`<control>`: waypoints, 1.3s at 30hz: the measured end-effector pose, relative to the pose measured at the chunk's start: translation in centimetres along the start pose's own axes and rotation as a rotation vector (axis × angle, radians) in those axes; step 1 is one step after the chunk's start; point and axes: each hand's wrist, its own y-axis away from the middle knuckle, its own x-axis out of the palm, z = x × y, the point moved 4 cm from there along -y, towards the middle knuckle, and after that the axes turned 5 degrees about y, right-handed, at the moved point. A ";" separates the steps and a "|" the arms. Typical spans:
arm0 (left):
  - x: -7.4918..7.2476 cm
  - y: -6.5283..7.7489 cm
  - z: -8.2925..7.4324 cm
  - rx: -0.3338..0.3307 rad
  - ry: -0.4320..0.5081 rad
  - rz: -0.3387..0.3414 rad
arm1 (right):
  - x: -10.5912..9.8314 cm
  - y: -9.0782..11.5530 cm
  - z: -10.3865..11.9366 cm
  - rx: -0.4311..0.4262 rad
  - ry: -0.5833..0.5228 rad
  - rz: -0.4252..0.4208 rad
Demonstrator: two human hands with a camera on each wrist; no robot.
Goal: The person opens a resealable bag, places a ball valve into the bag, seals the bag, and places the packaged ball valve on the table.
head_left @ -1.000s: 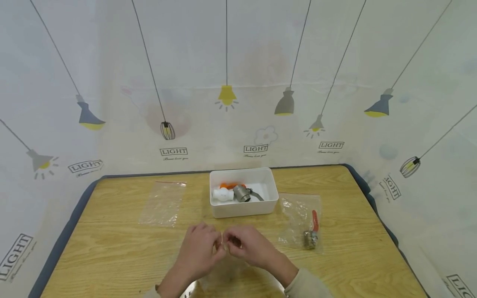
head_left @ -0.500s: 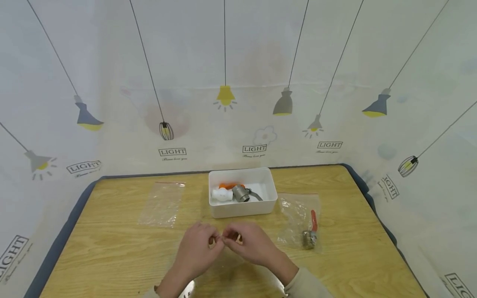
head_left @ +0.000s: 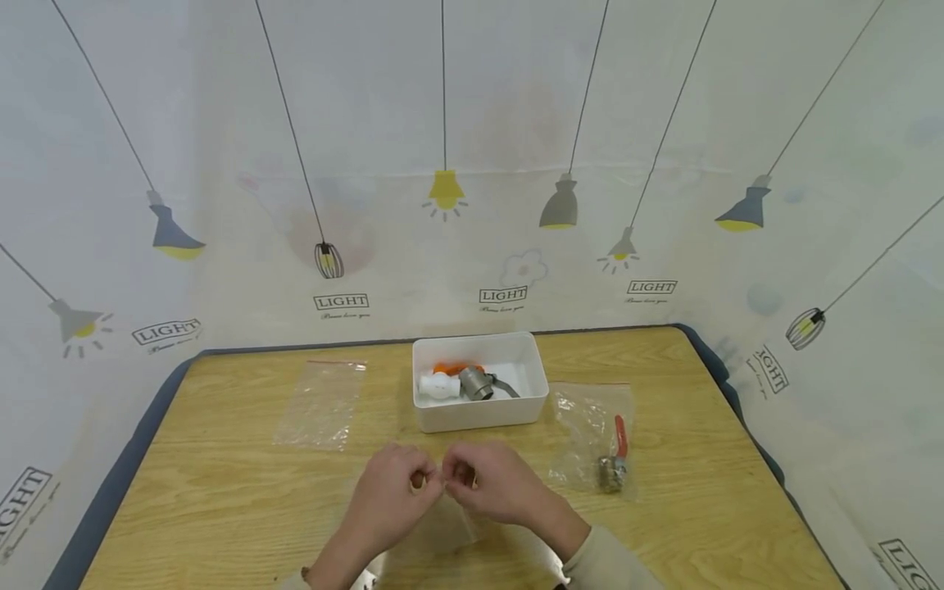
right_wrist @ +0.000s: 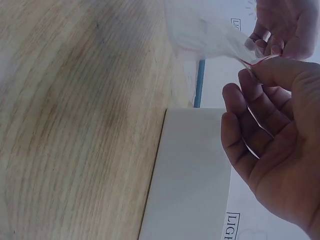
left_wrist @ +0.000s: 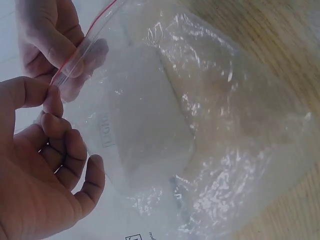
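Both hands meet over the table in front of the white box. My left hand (head_left: 391,496) pinches the red-lined top edge of a clear zip bag (left_wrist: 225,110) between thumb and fingertips. Right beside it, my right hand (head_left: 497,483) pinches the same edge; the right wrist view shows the thumb and index finger on the red strip (right_wrist: 262,60), the other fingers loosely curled. The bag hangs below the hands, see-through and wrinkled, with no object visible inside. In the head view the hands partly hide it.
Beyond the hands stands a white box (head_left: 479,416) with a white fitting (head_left: 439,387), a grey metal valve (head_left: 475,383) and an orange piece (head_left: 450,368). A flat clear bag (head_left: 320,406) lies left; another bag (head_left: 578,426) with a red-handled valve (head_left: 612,471) lies right.
The fingers of both hands shift slightly along the bag's edge, coming together and then a little apart. The hands stay in nearly the same place, and the other things have not moved.
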 end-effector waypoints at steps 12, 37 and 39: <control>0.3 0.1 -0.2 0.054 0.020 -0.150 | 0.8 0.3 -0.4 0.074 -0.060 0.075; -1.0 -0.3 1.0 -0.159 0.145 -0.208 | 1.1 1.4 -1.9 0.107 -0.085 0.160; -1.0 -0.4 1.1 -0.163 0.139 -0.210 | 1.2 1.4 -2.0 0.111 -0.090 0.164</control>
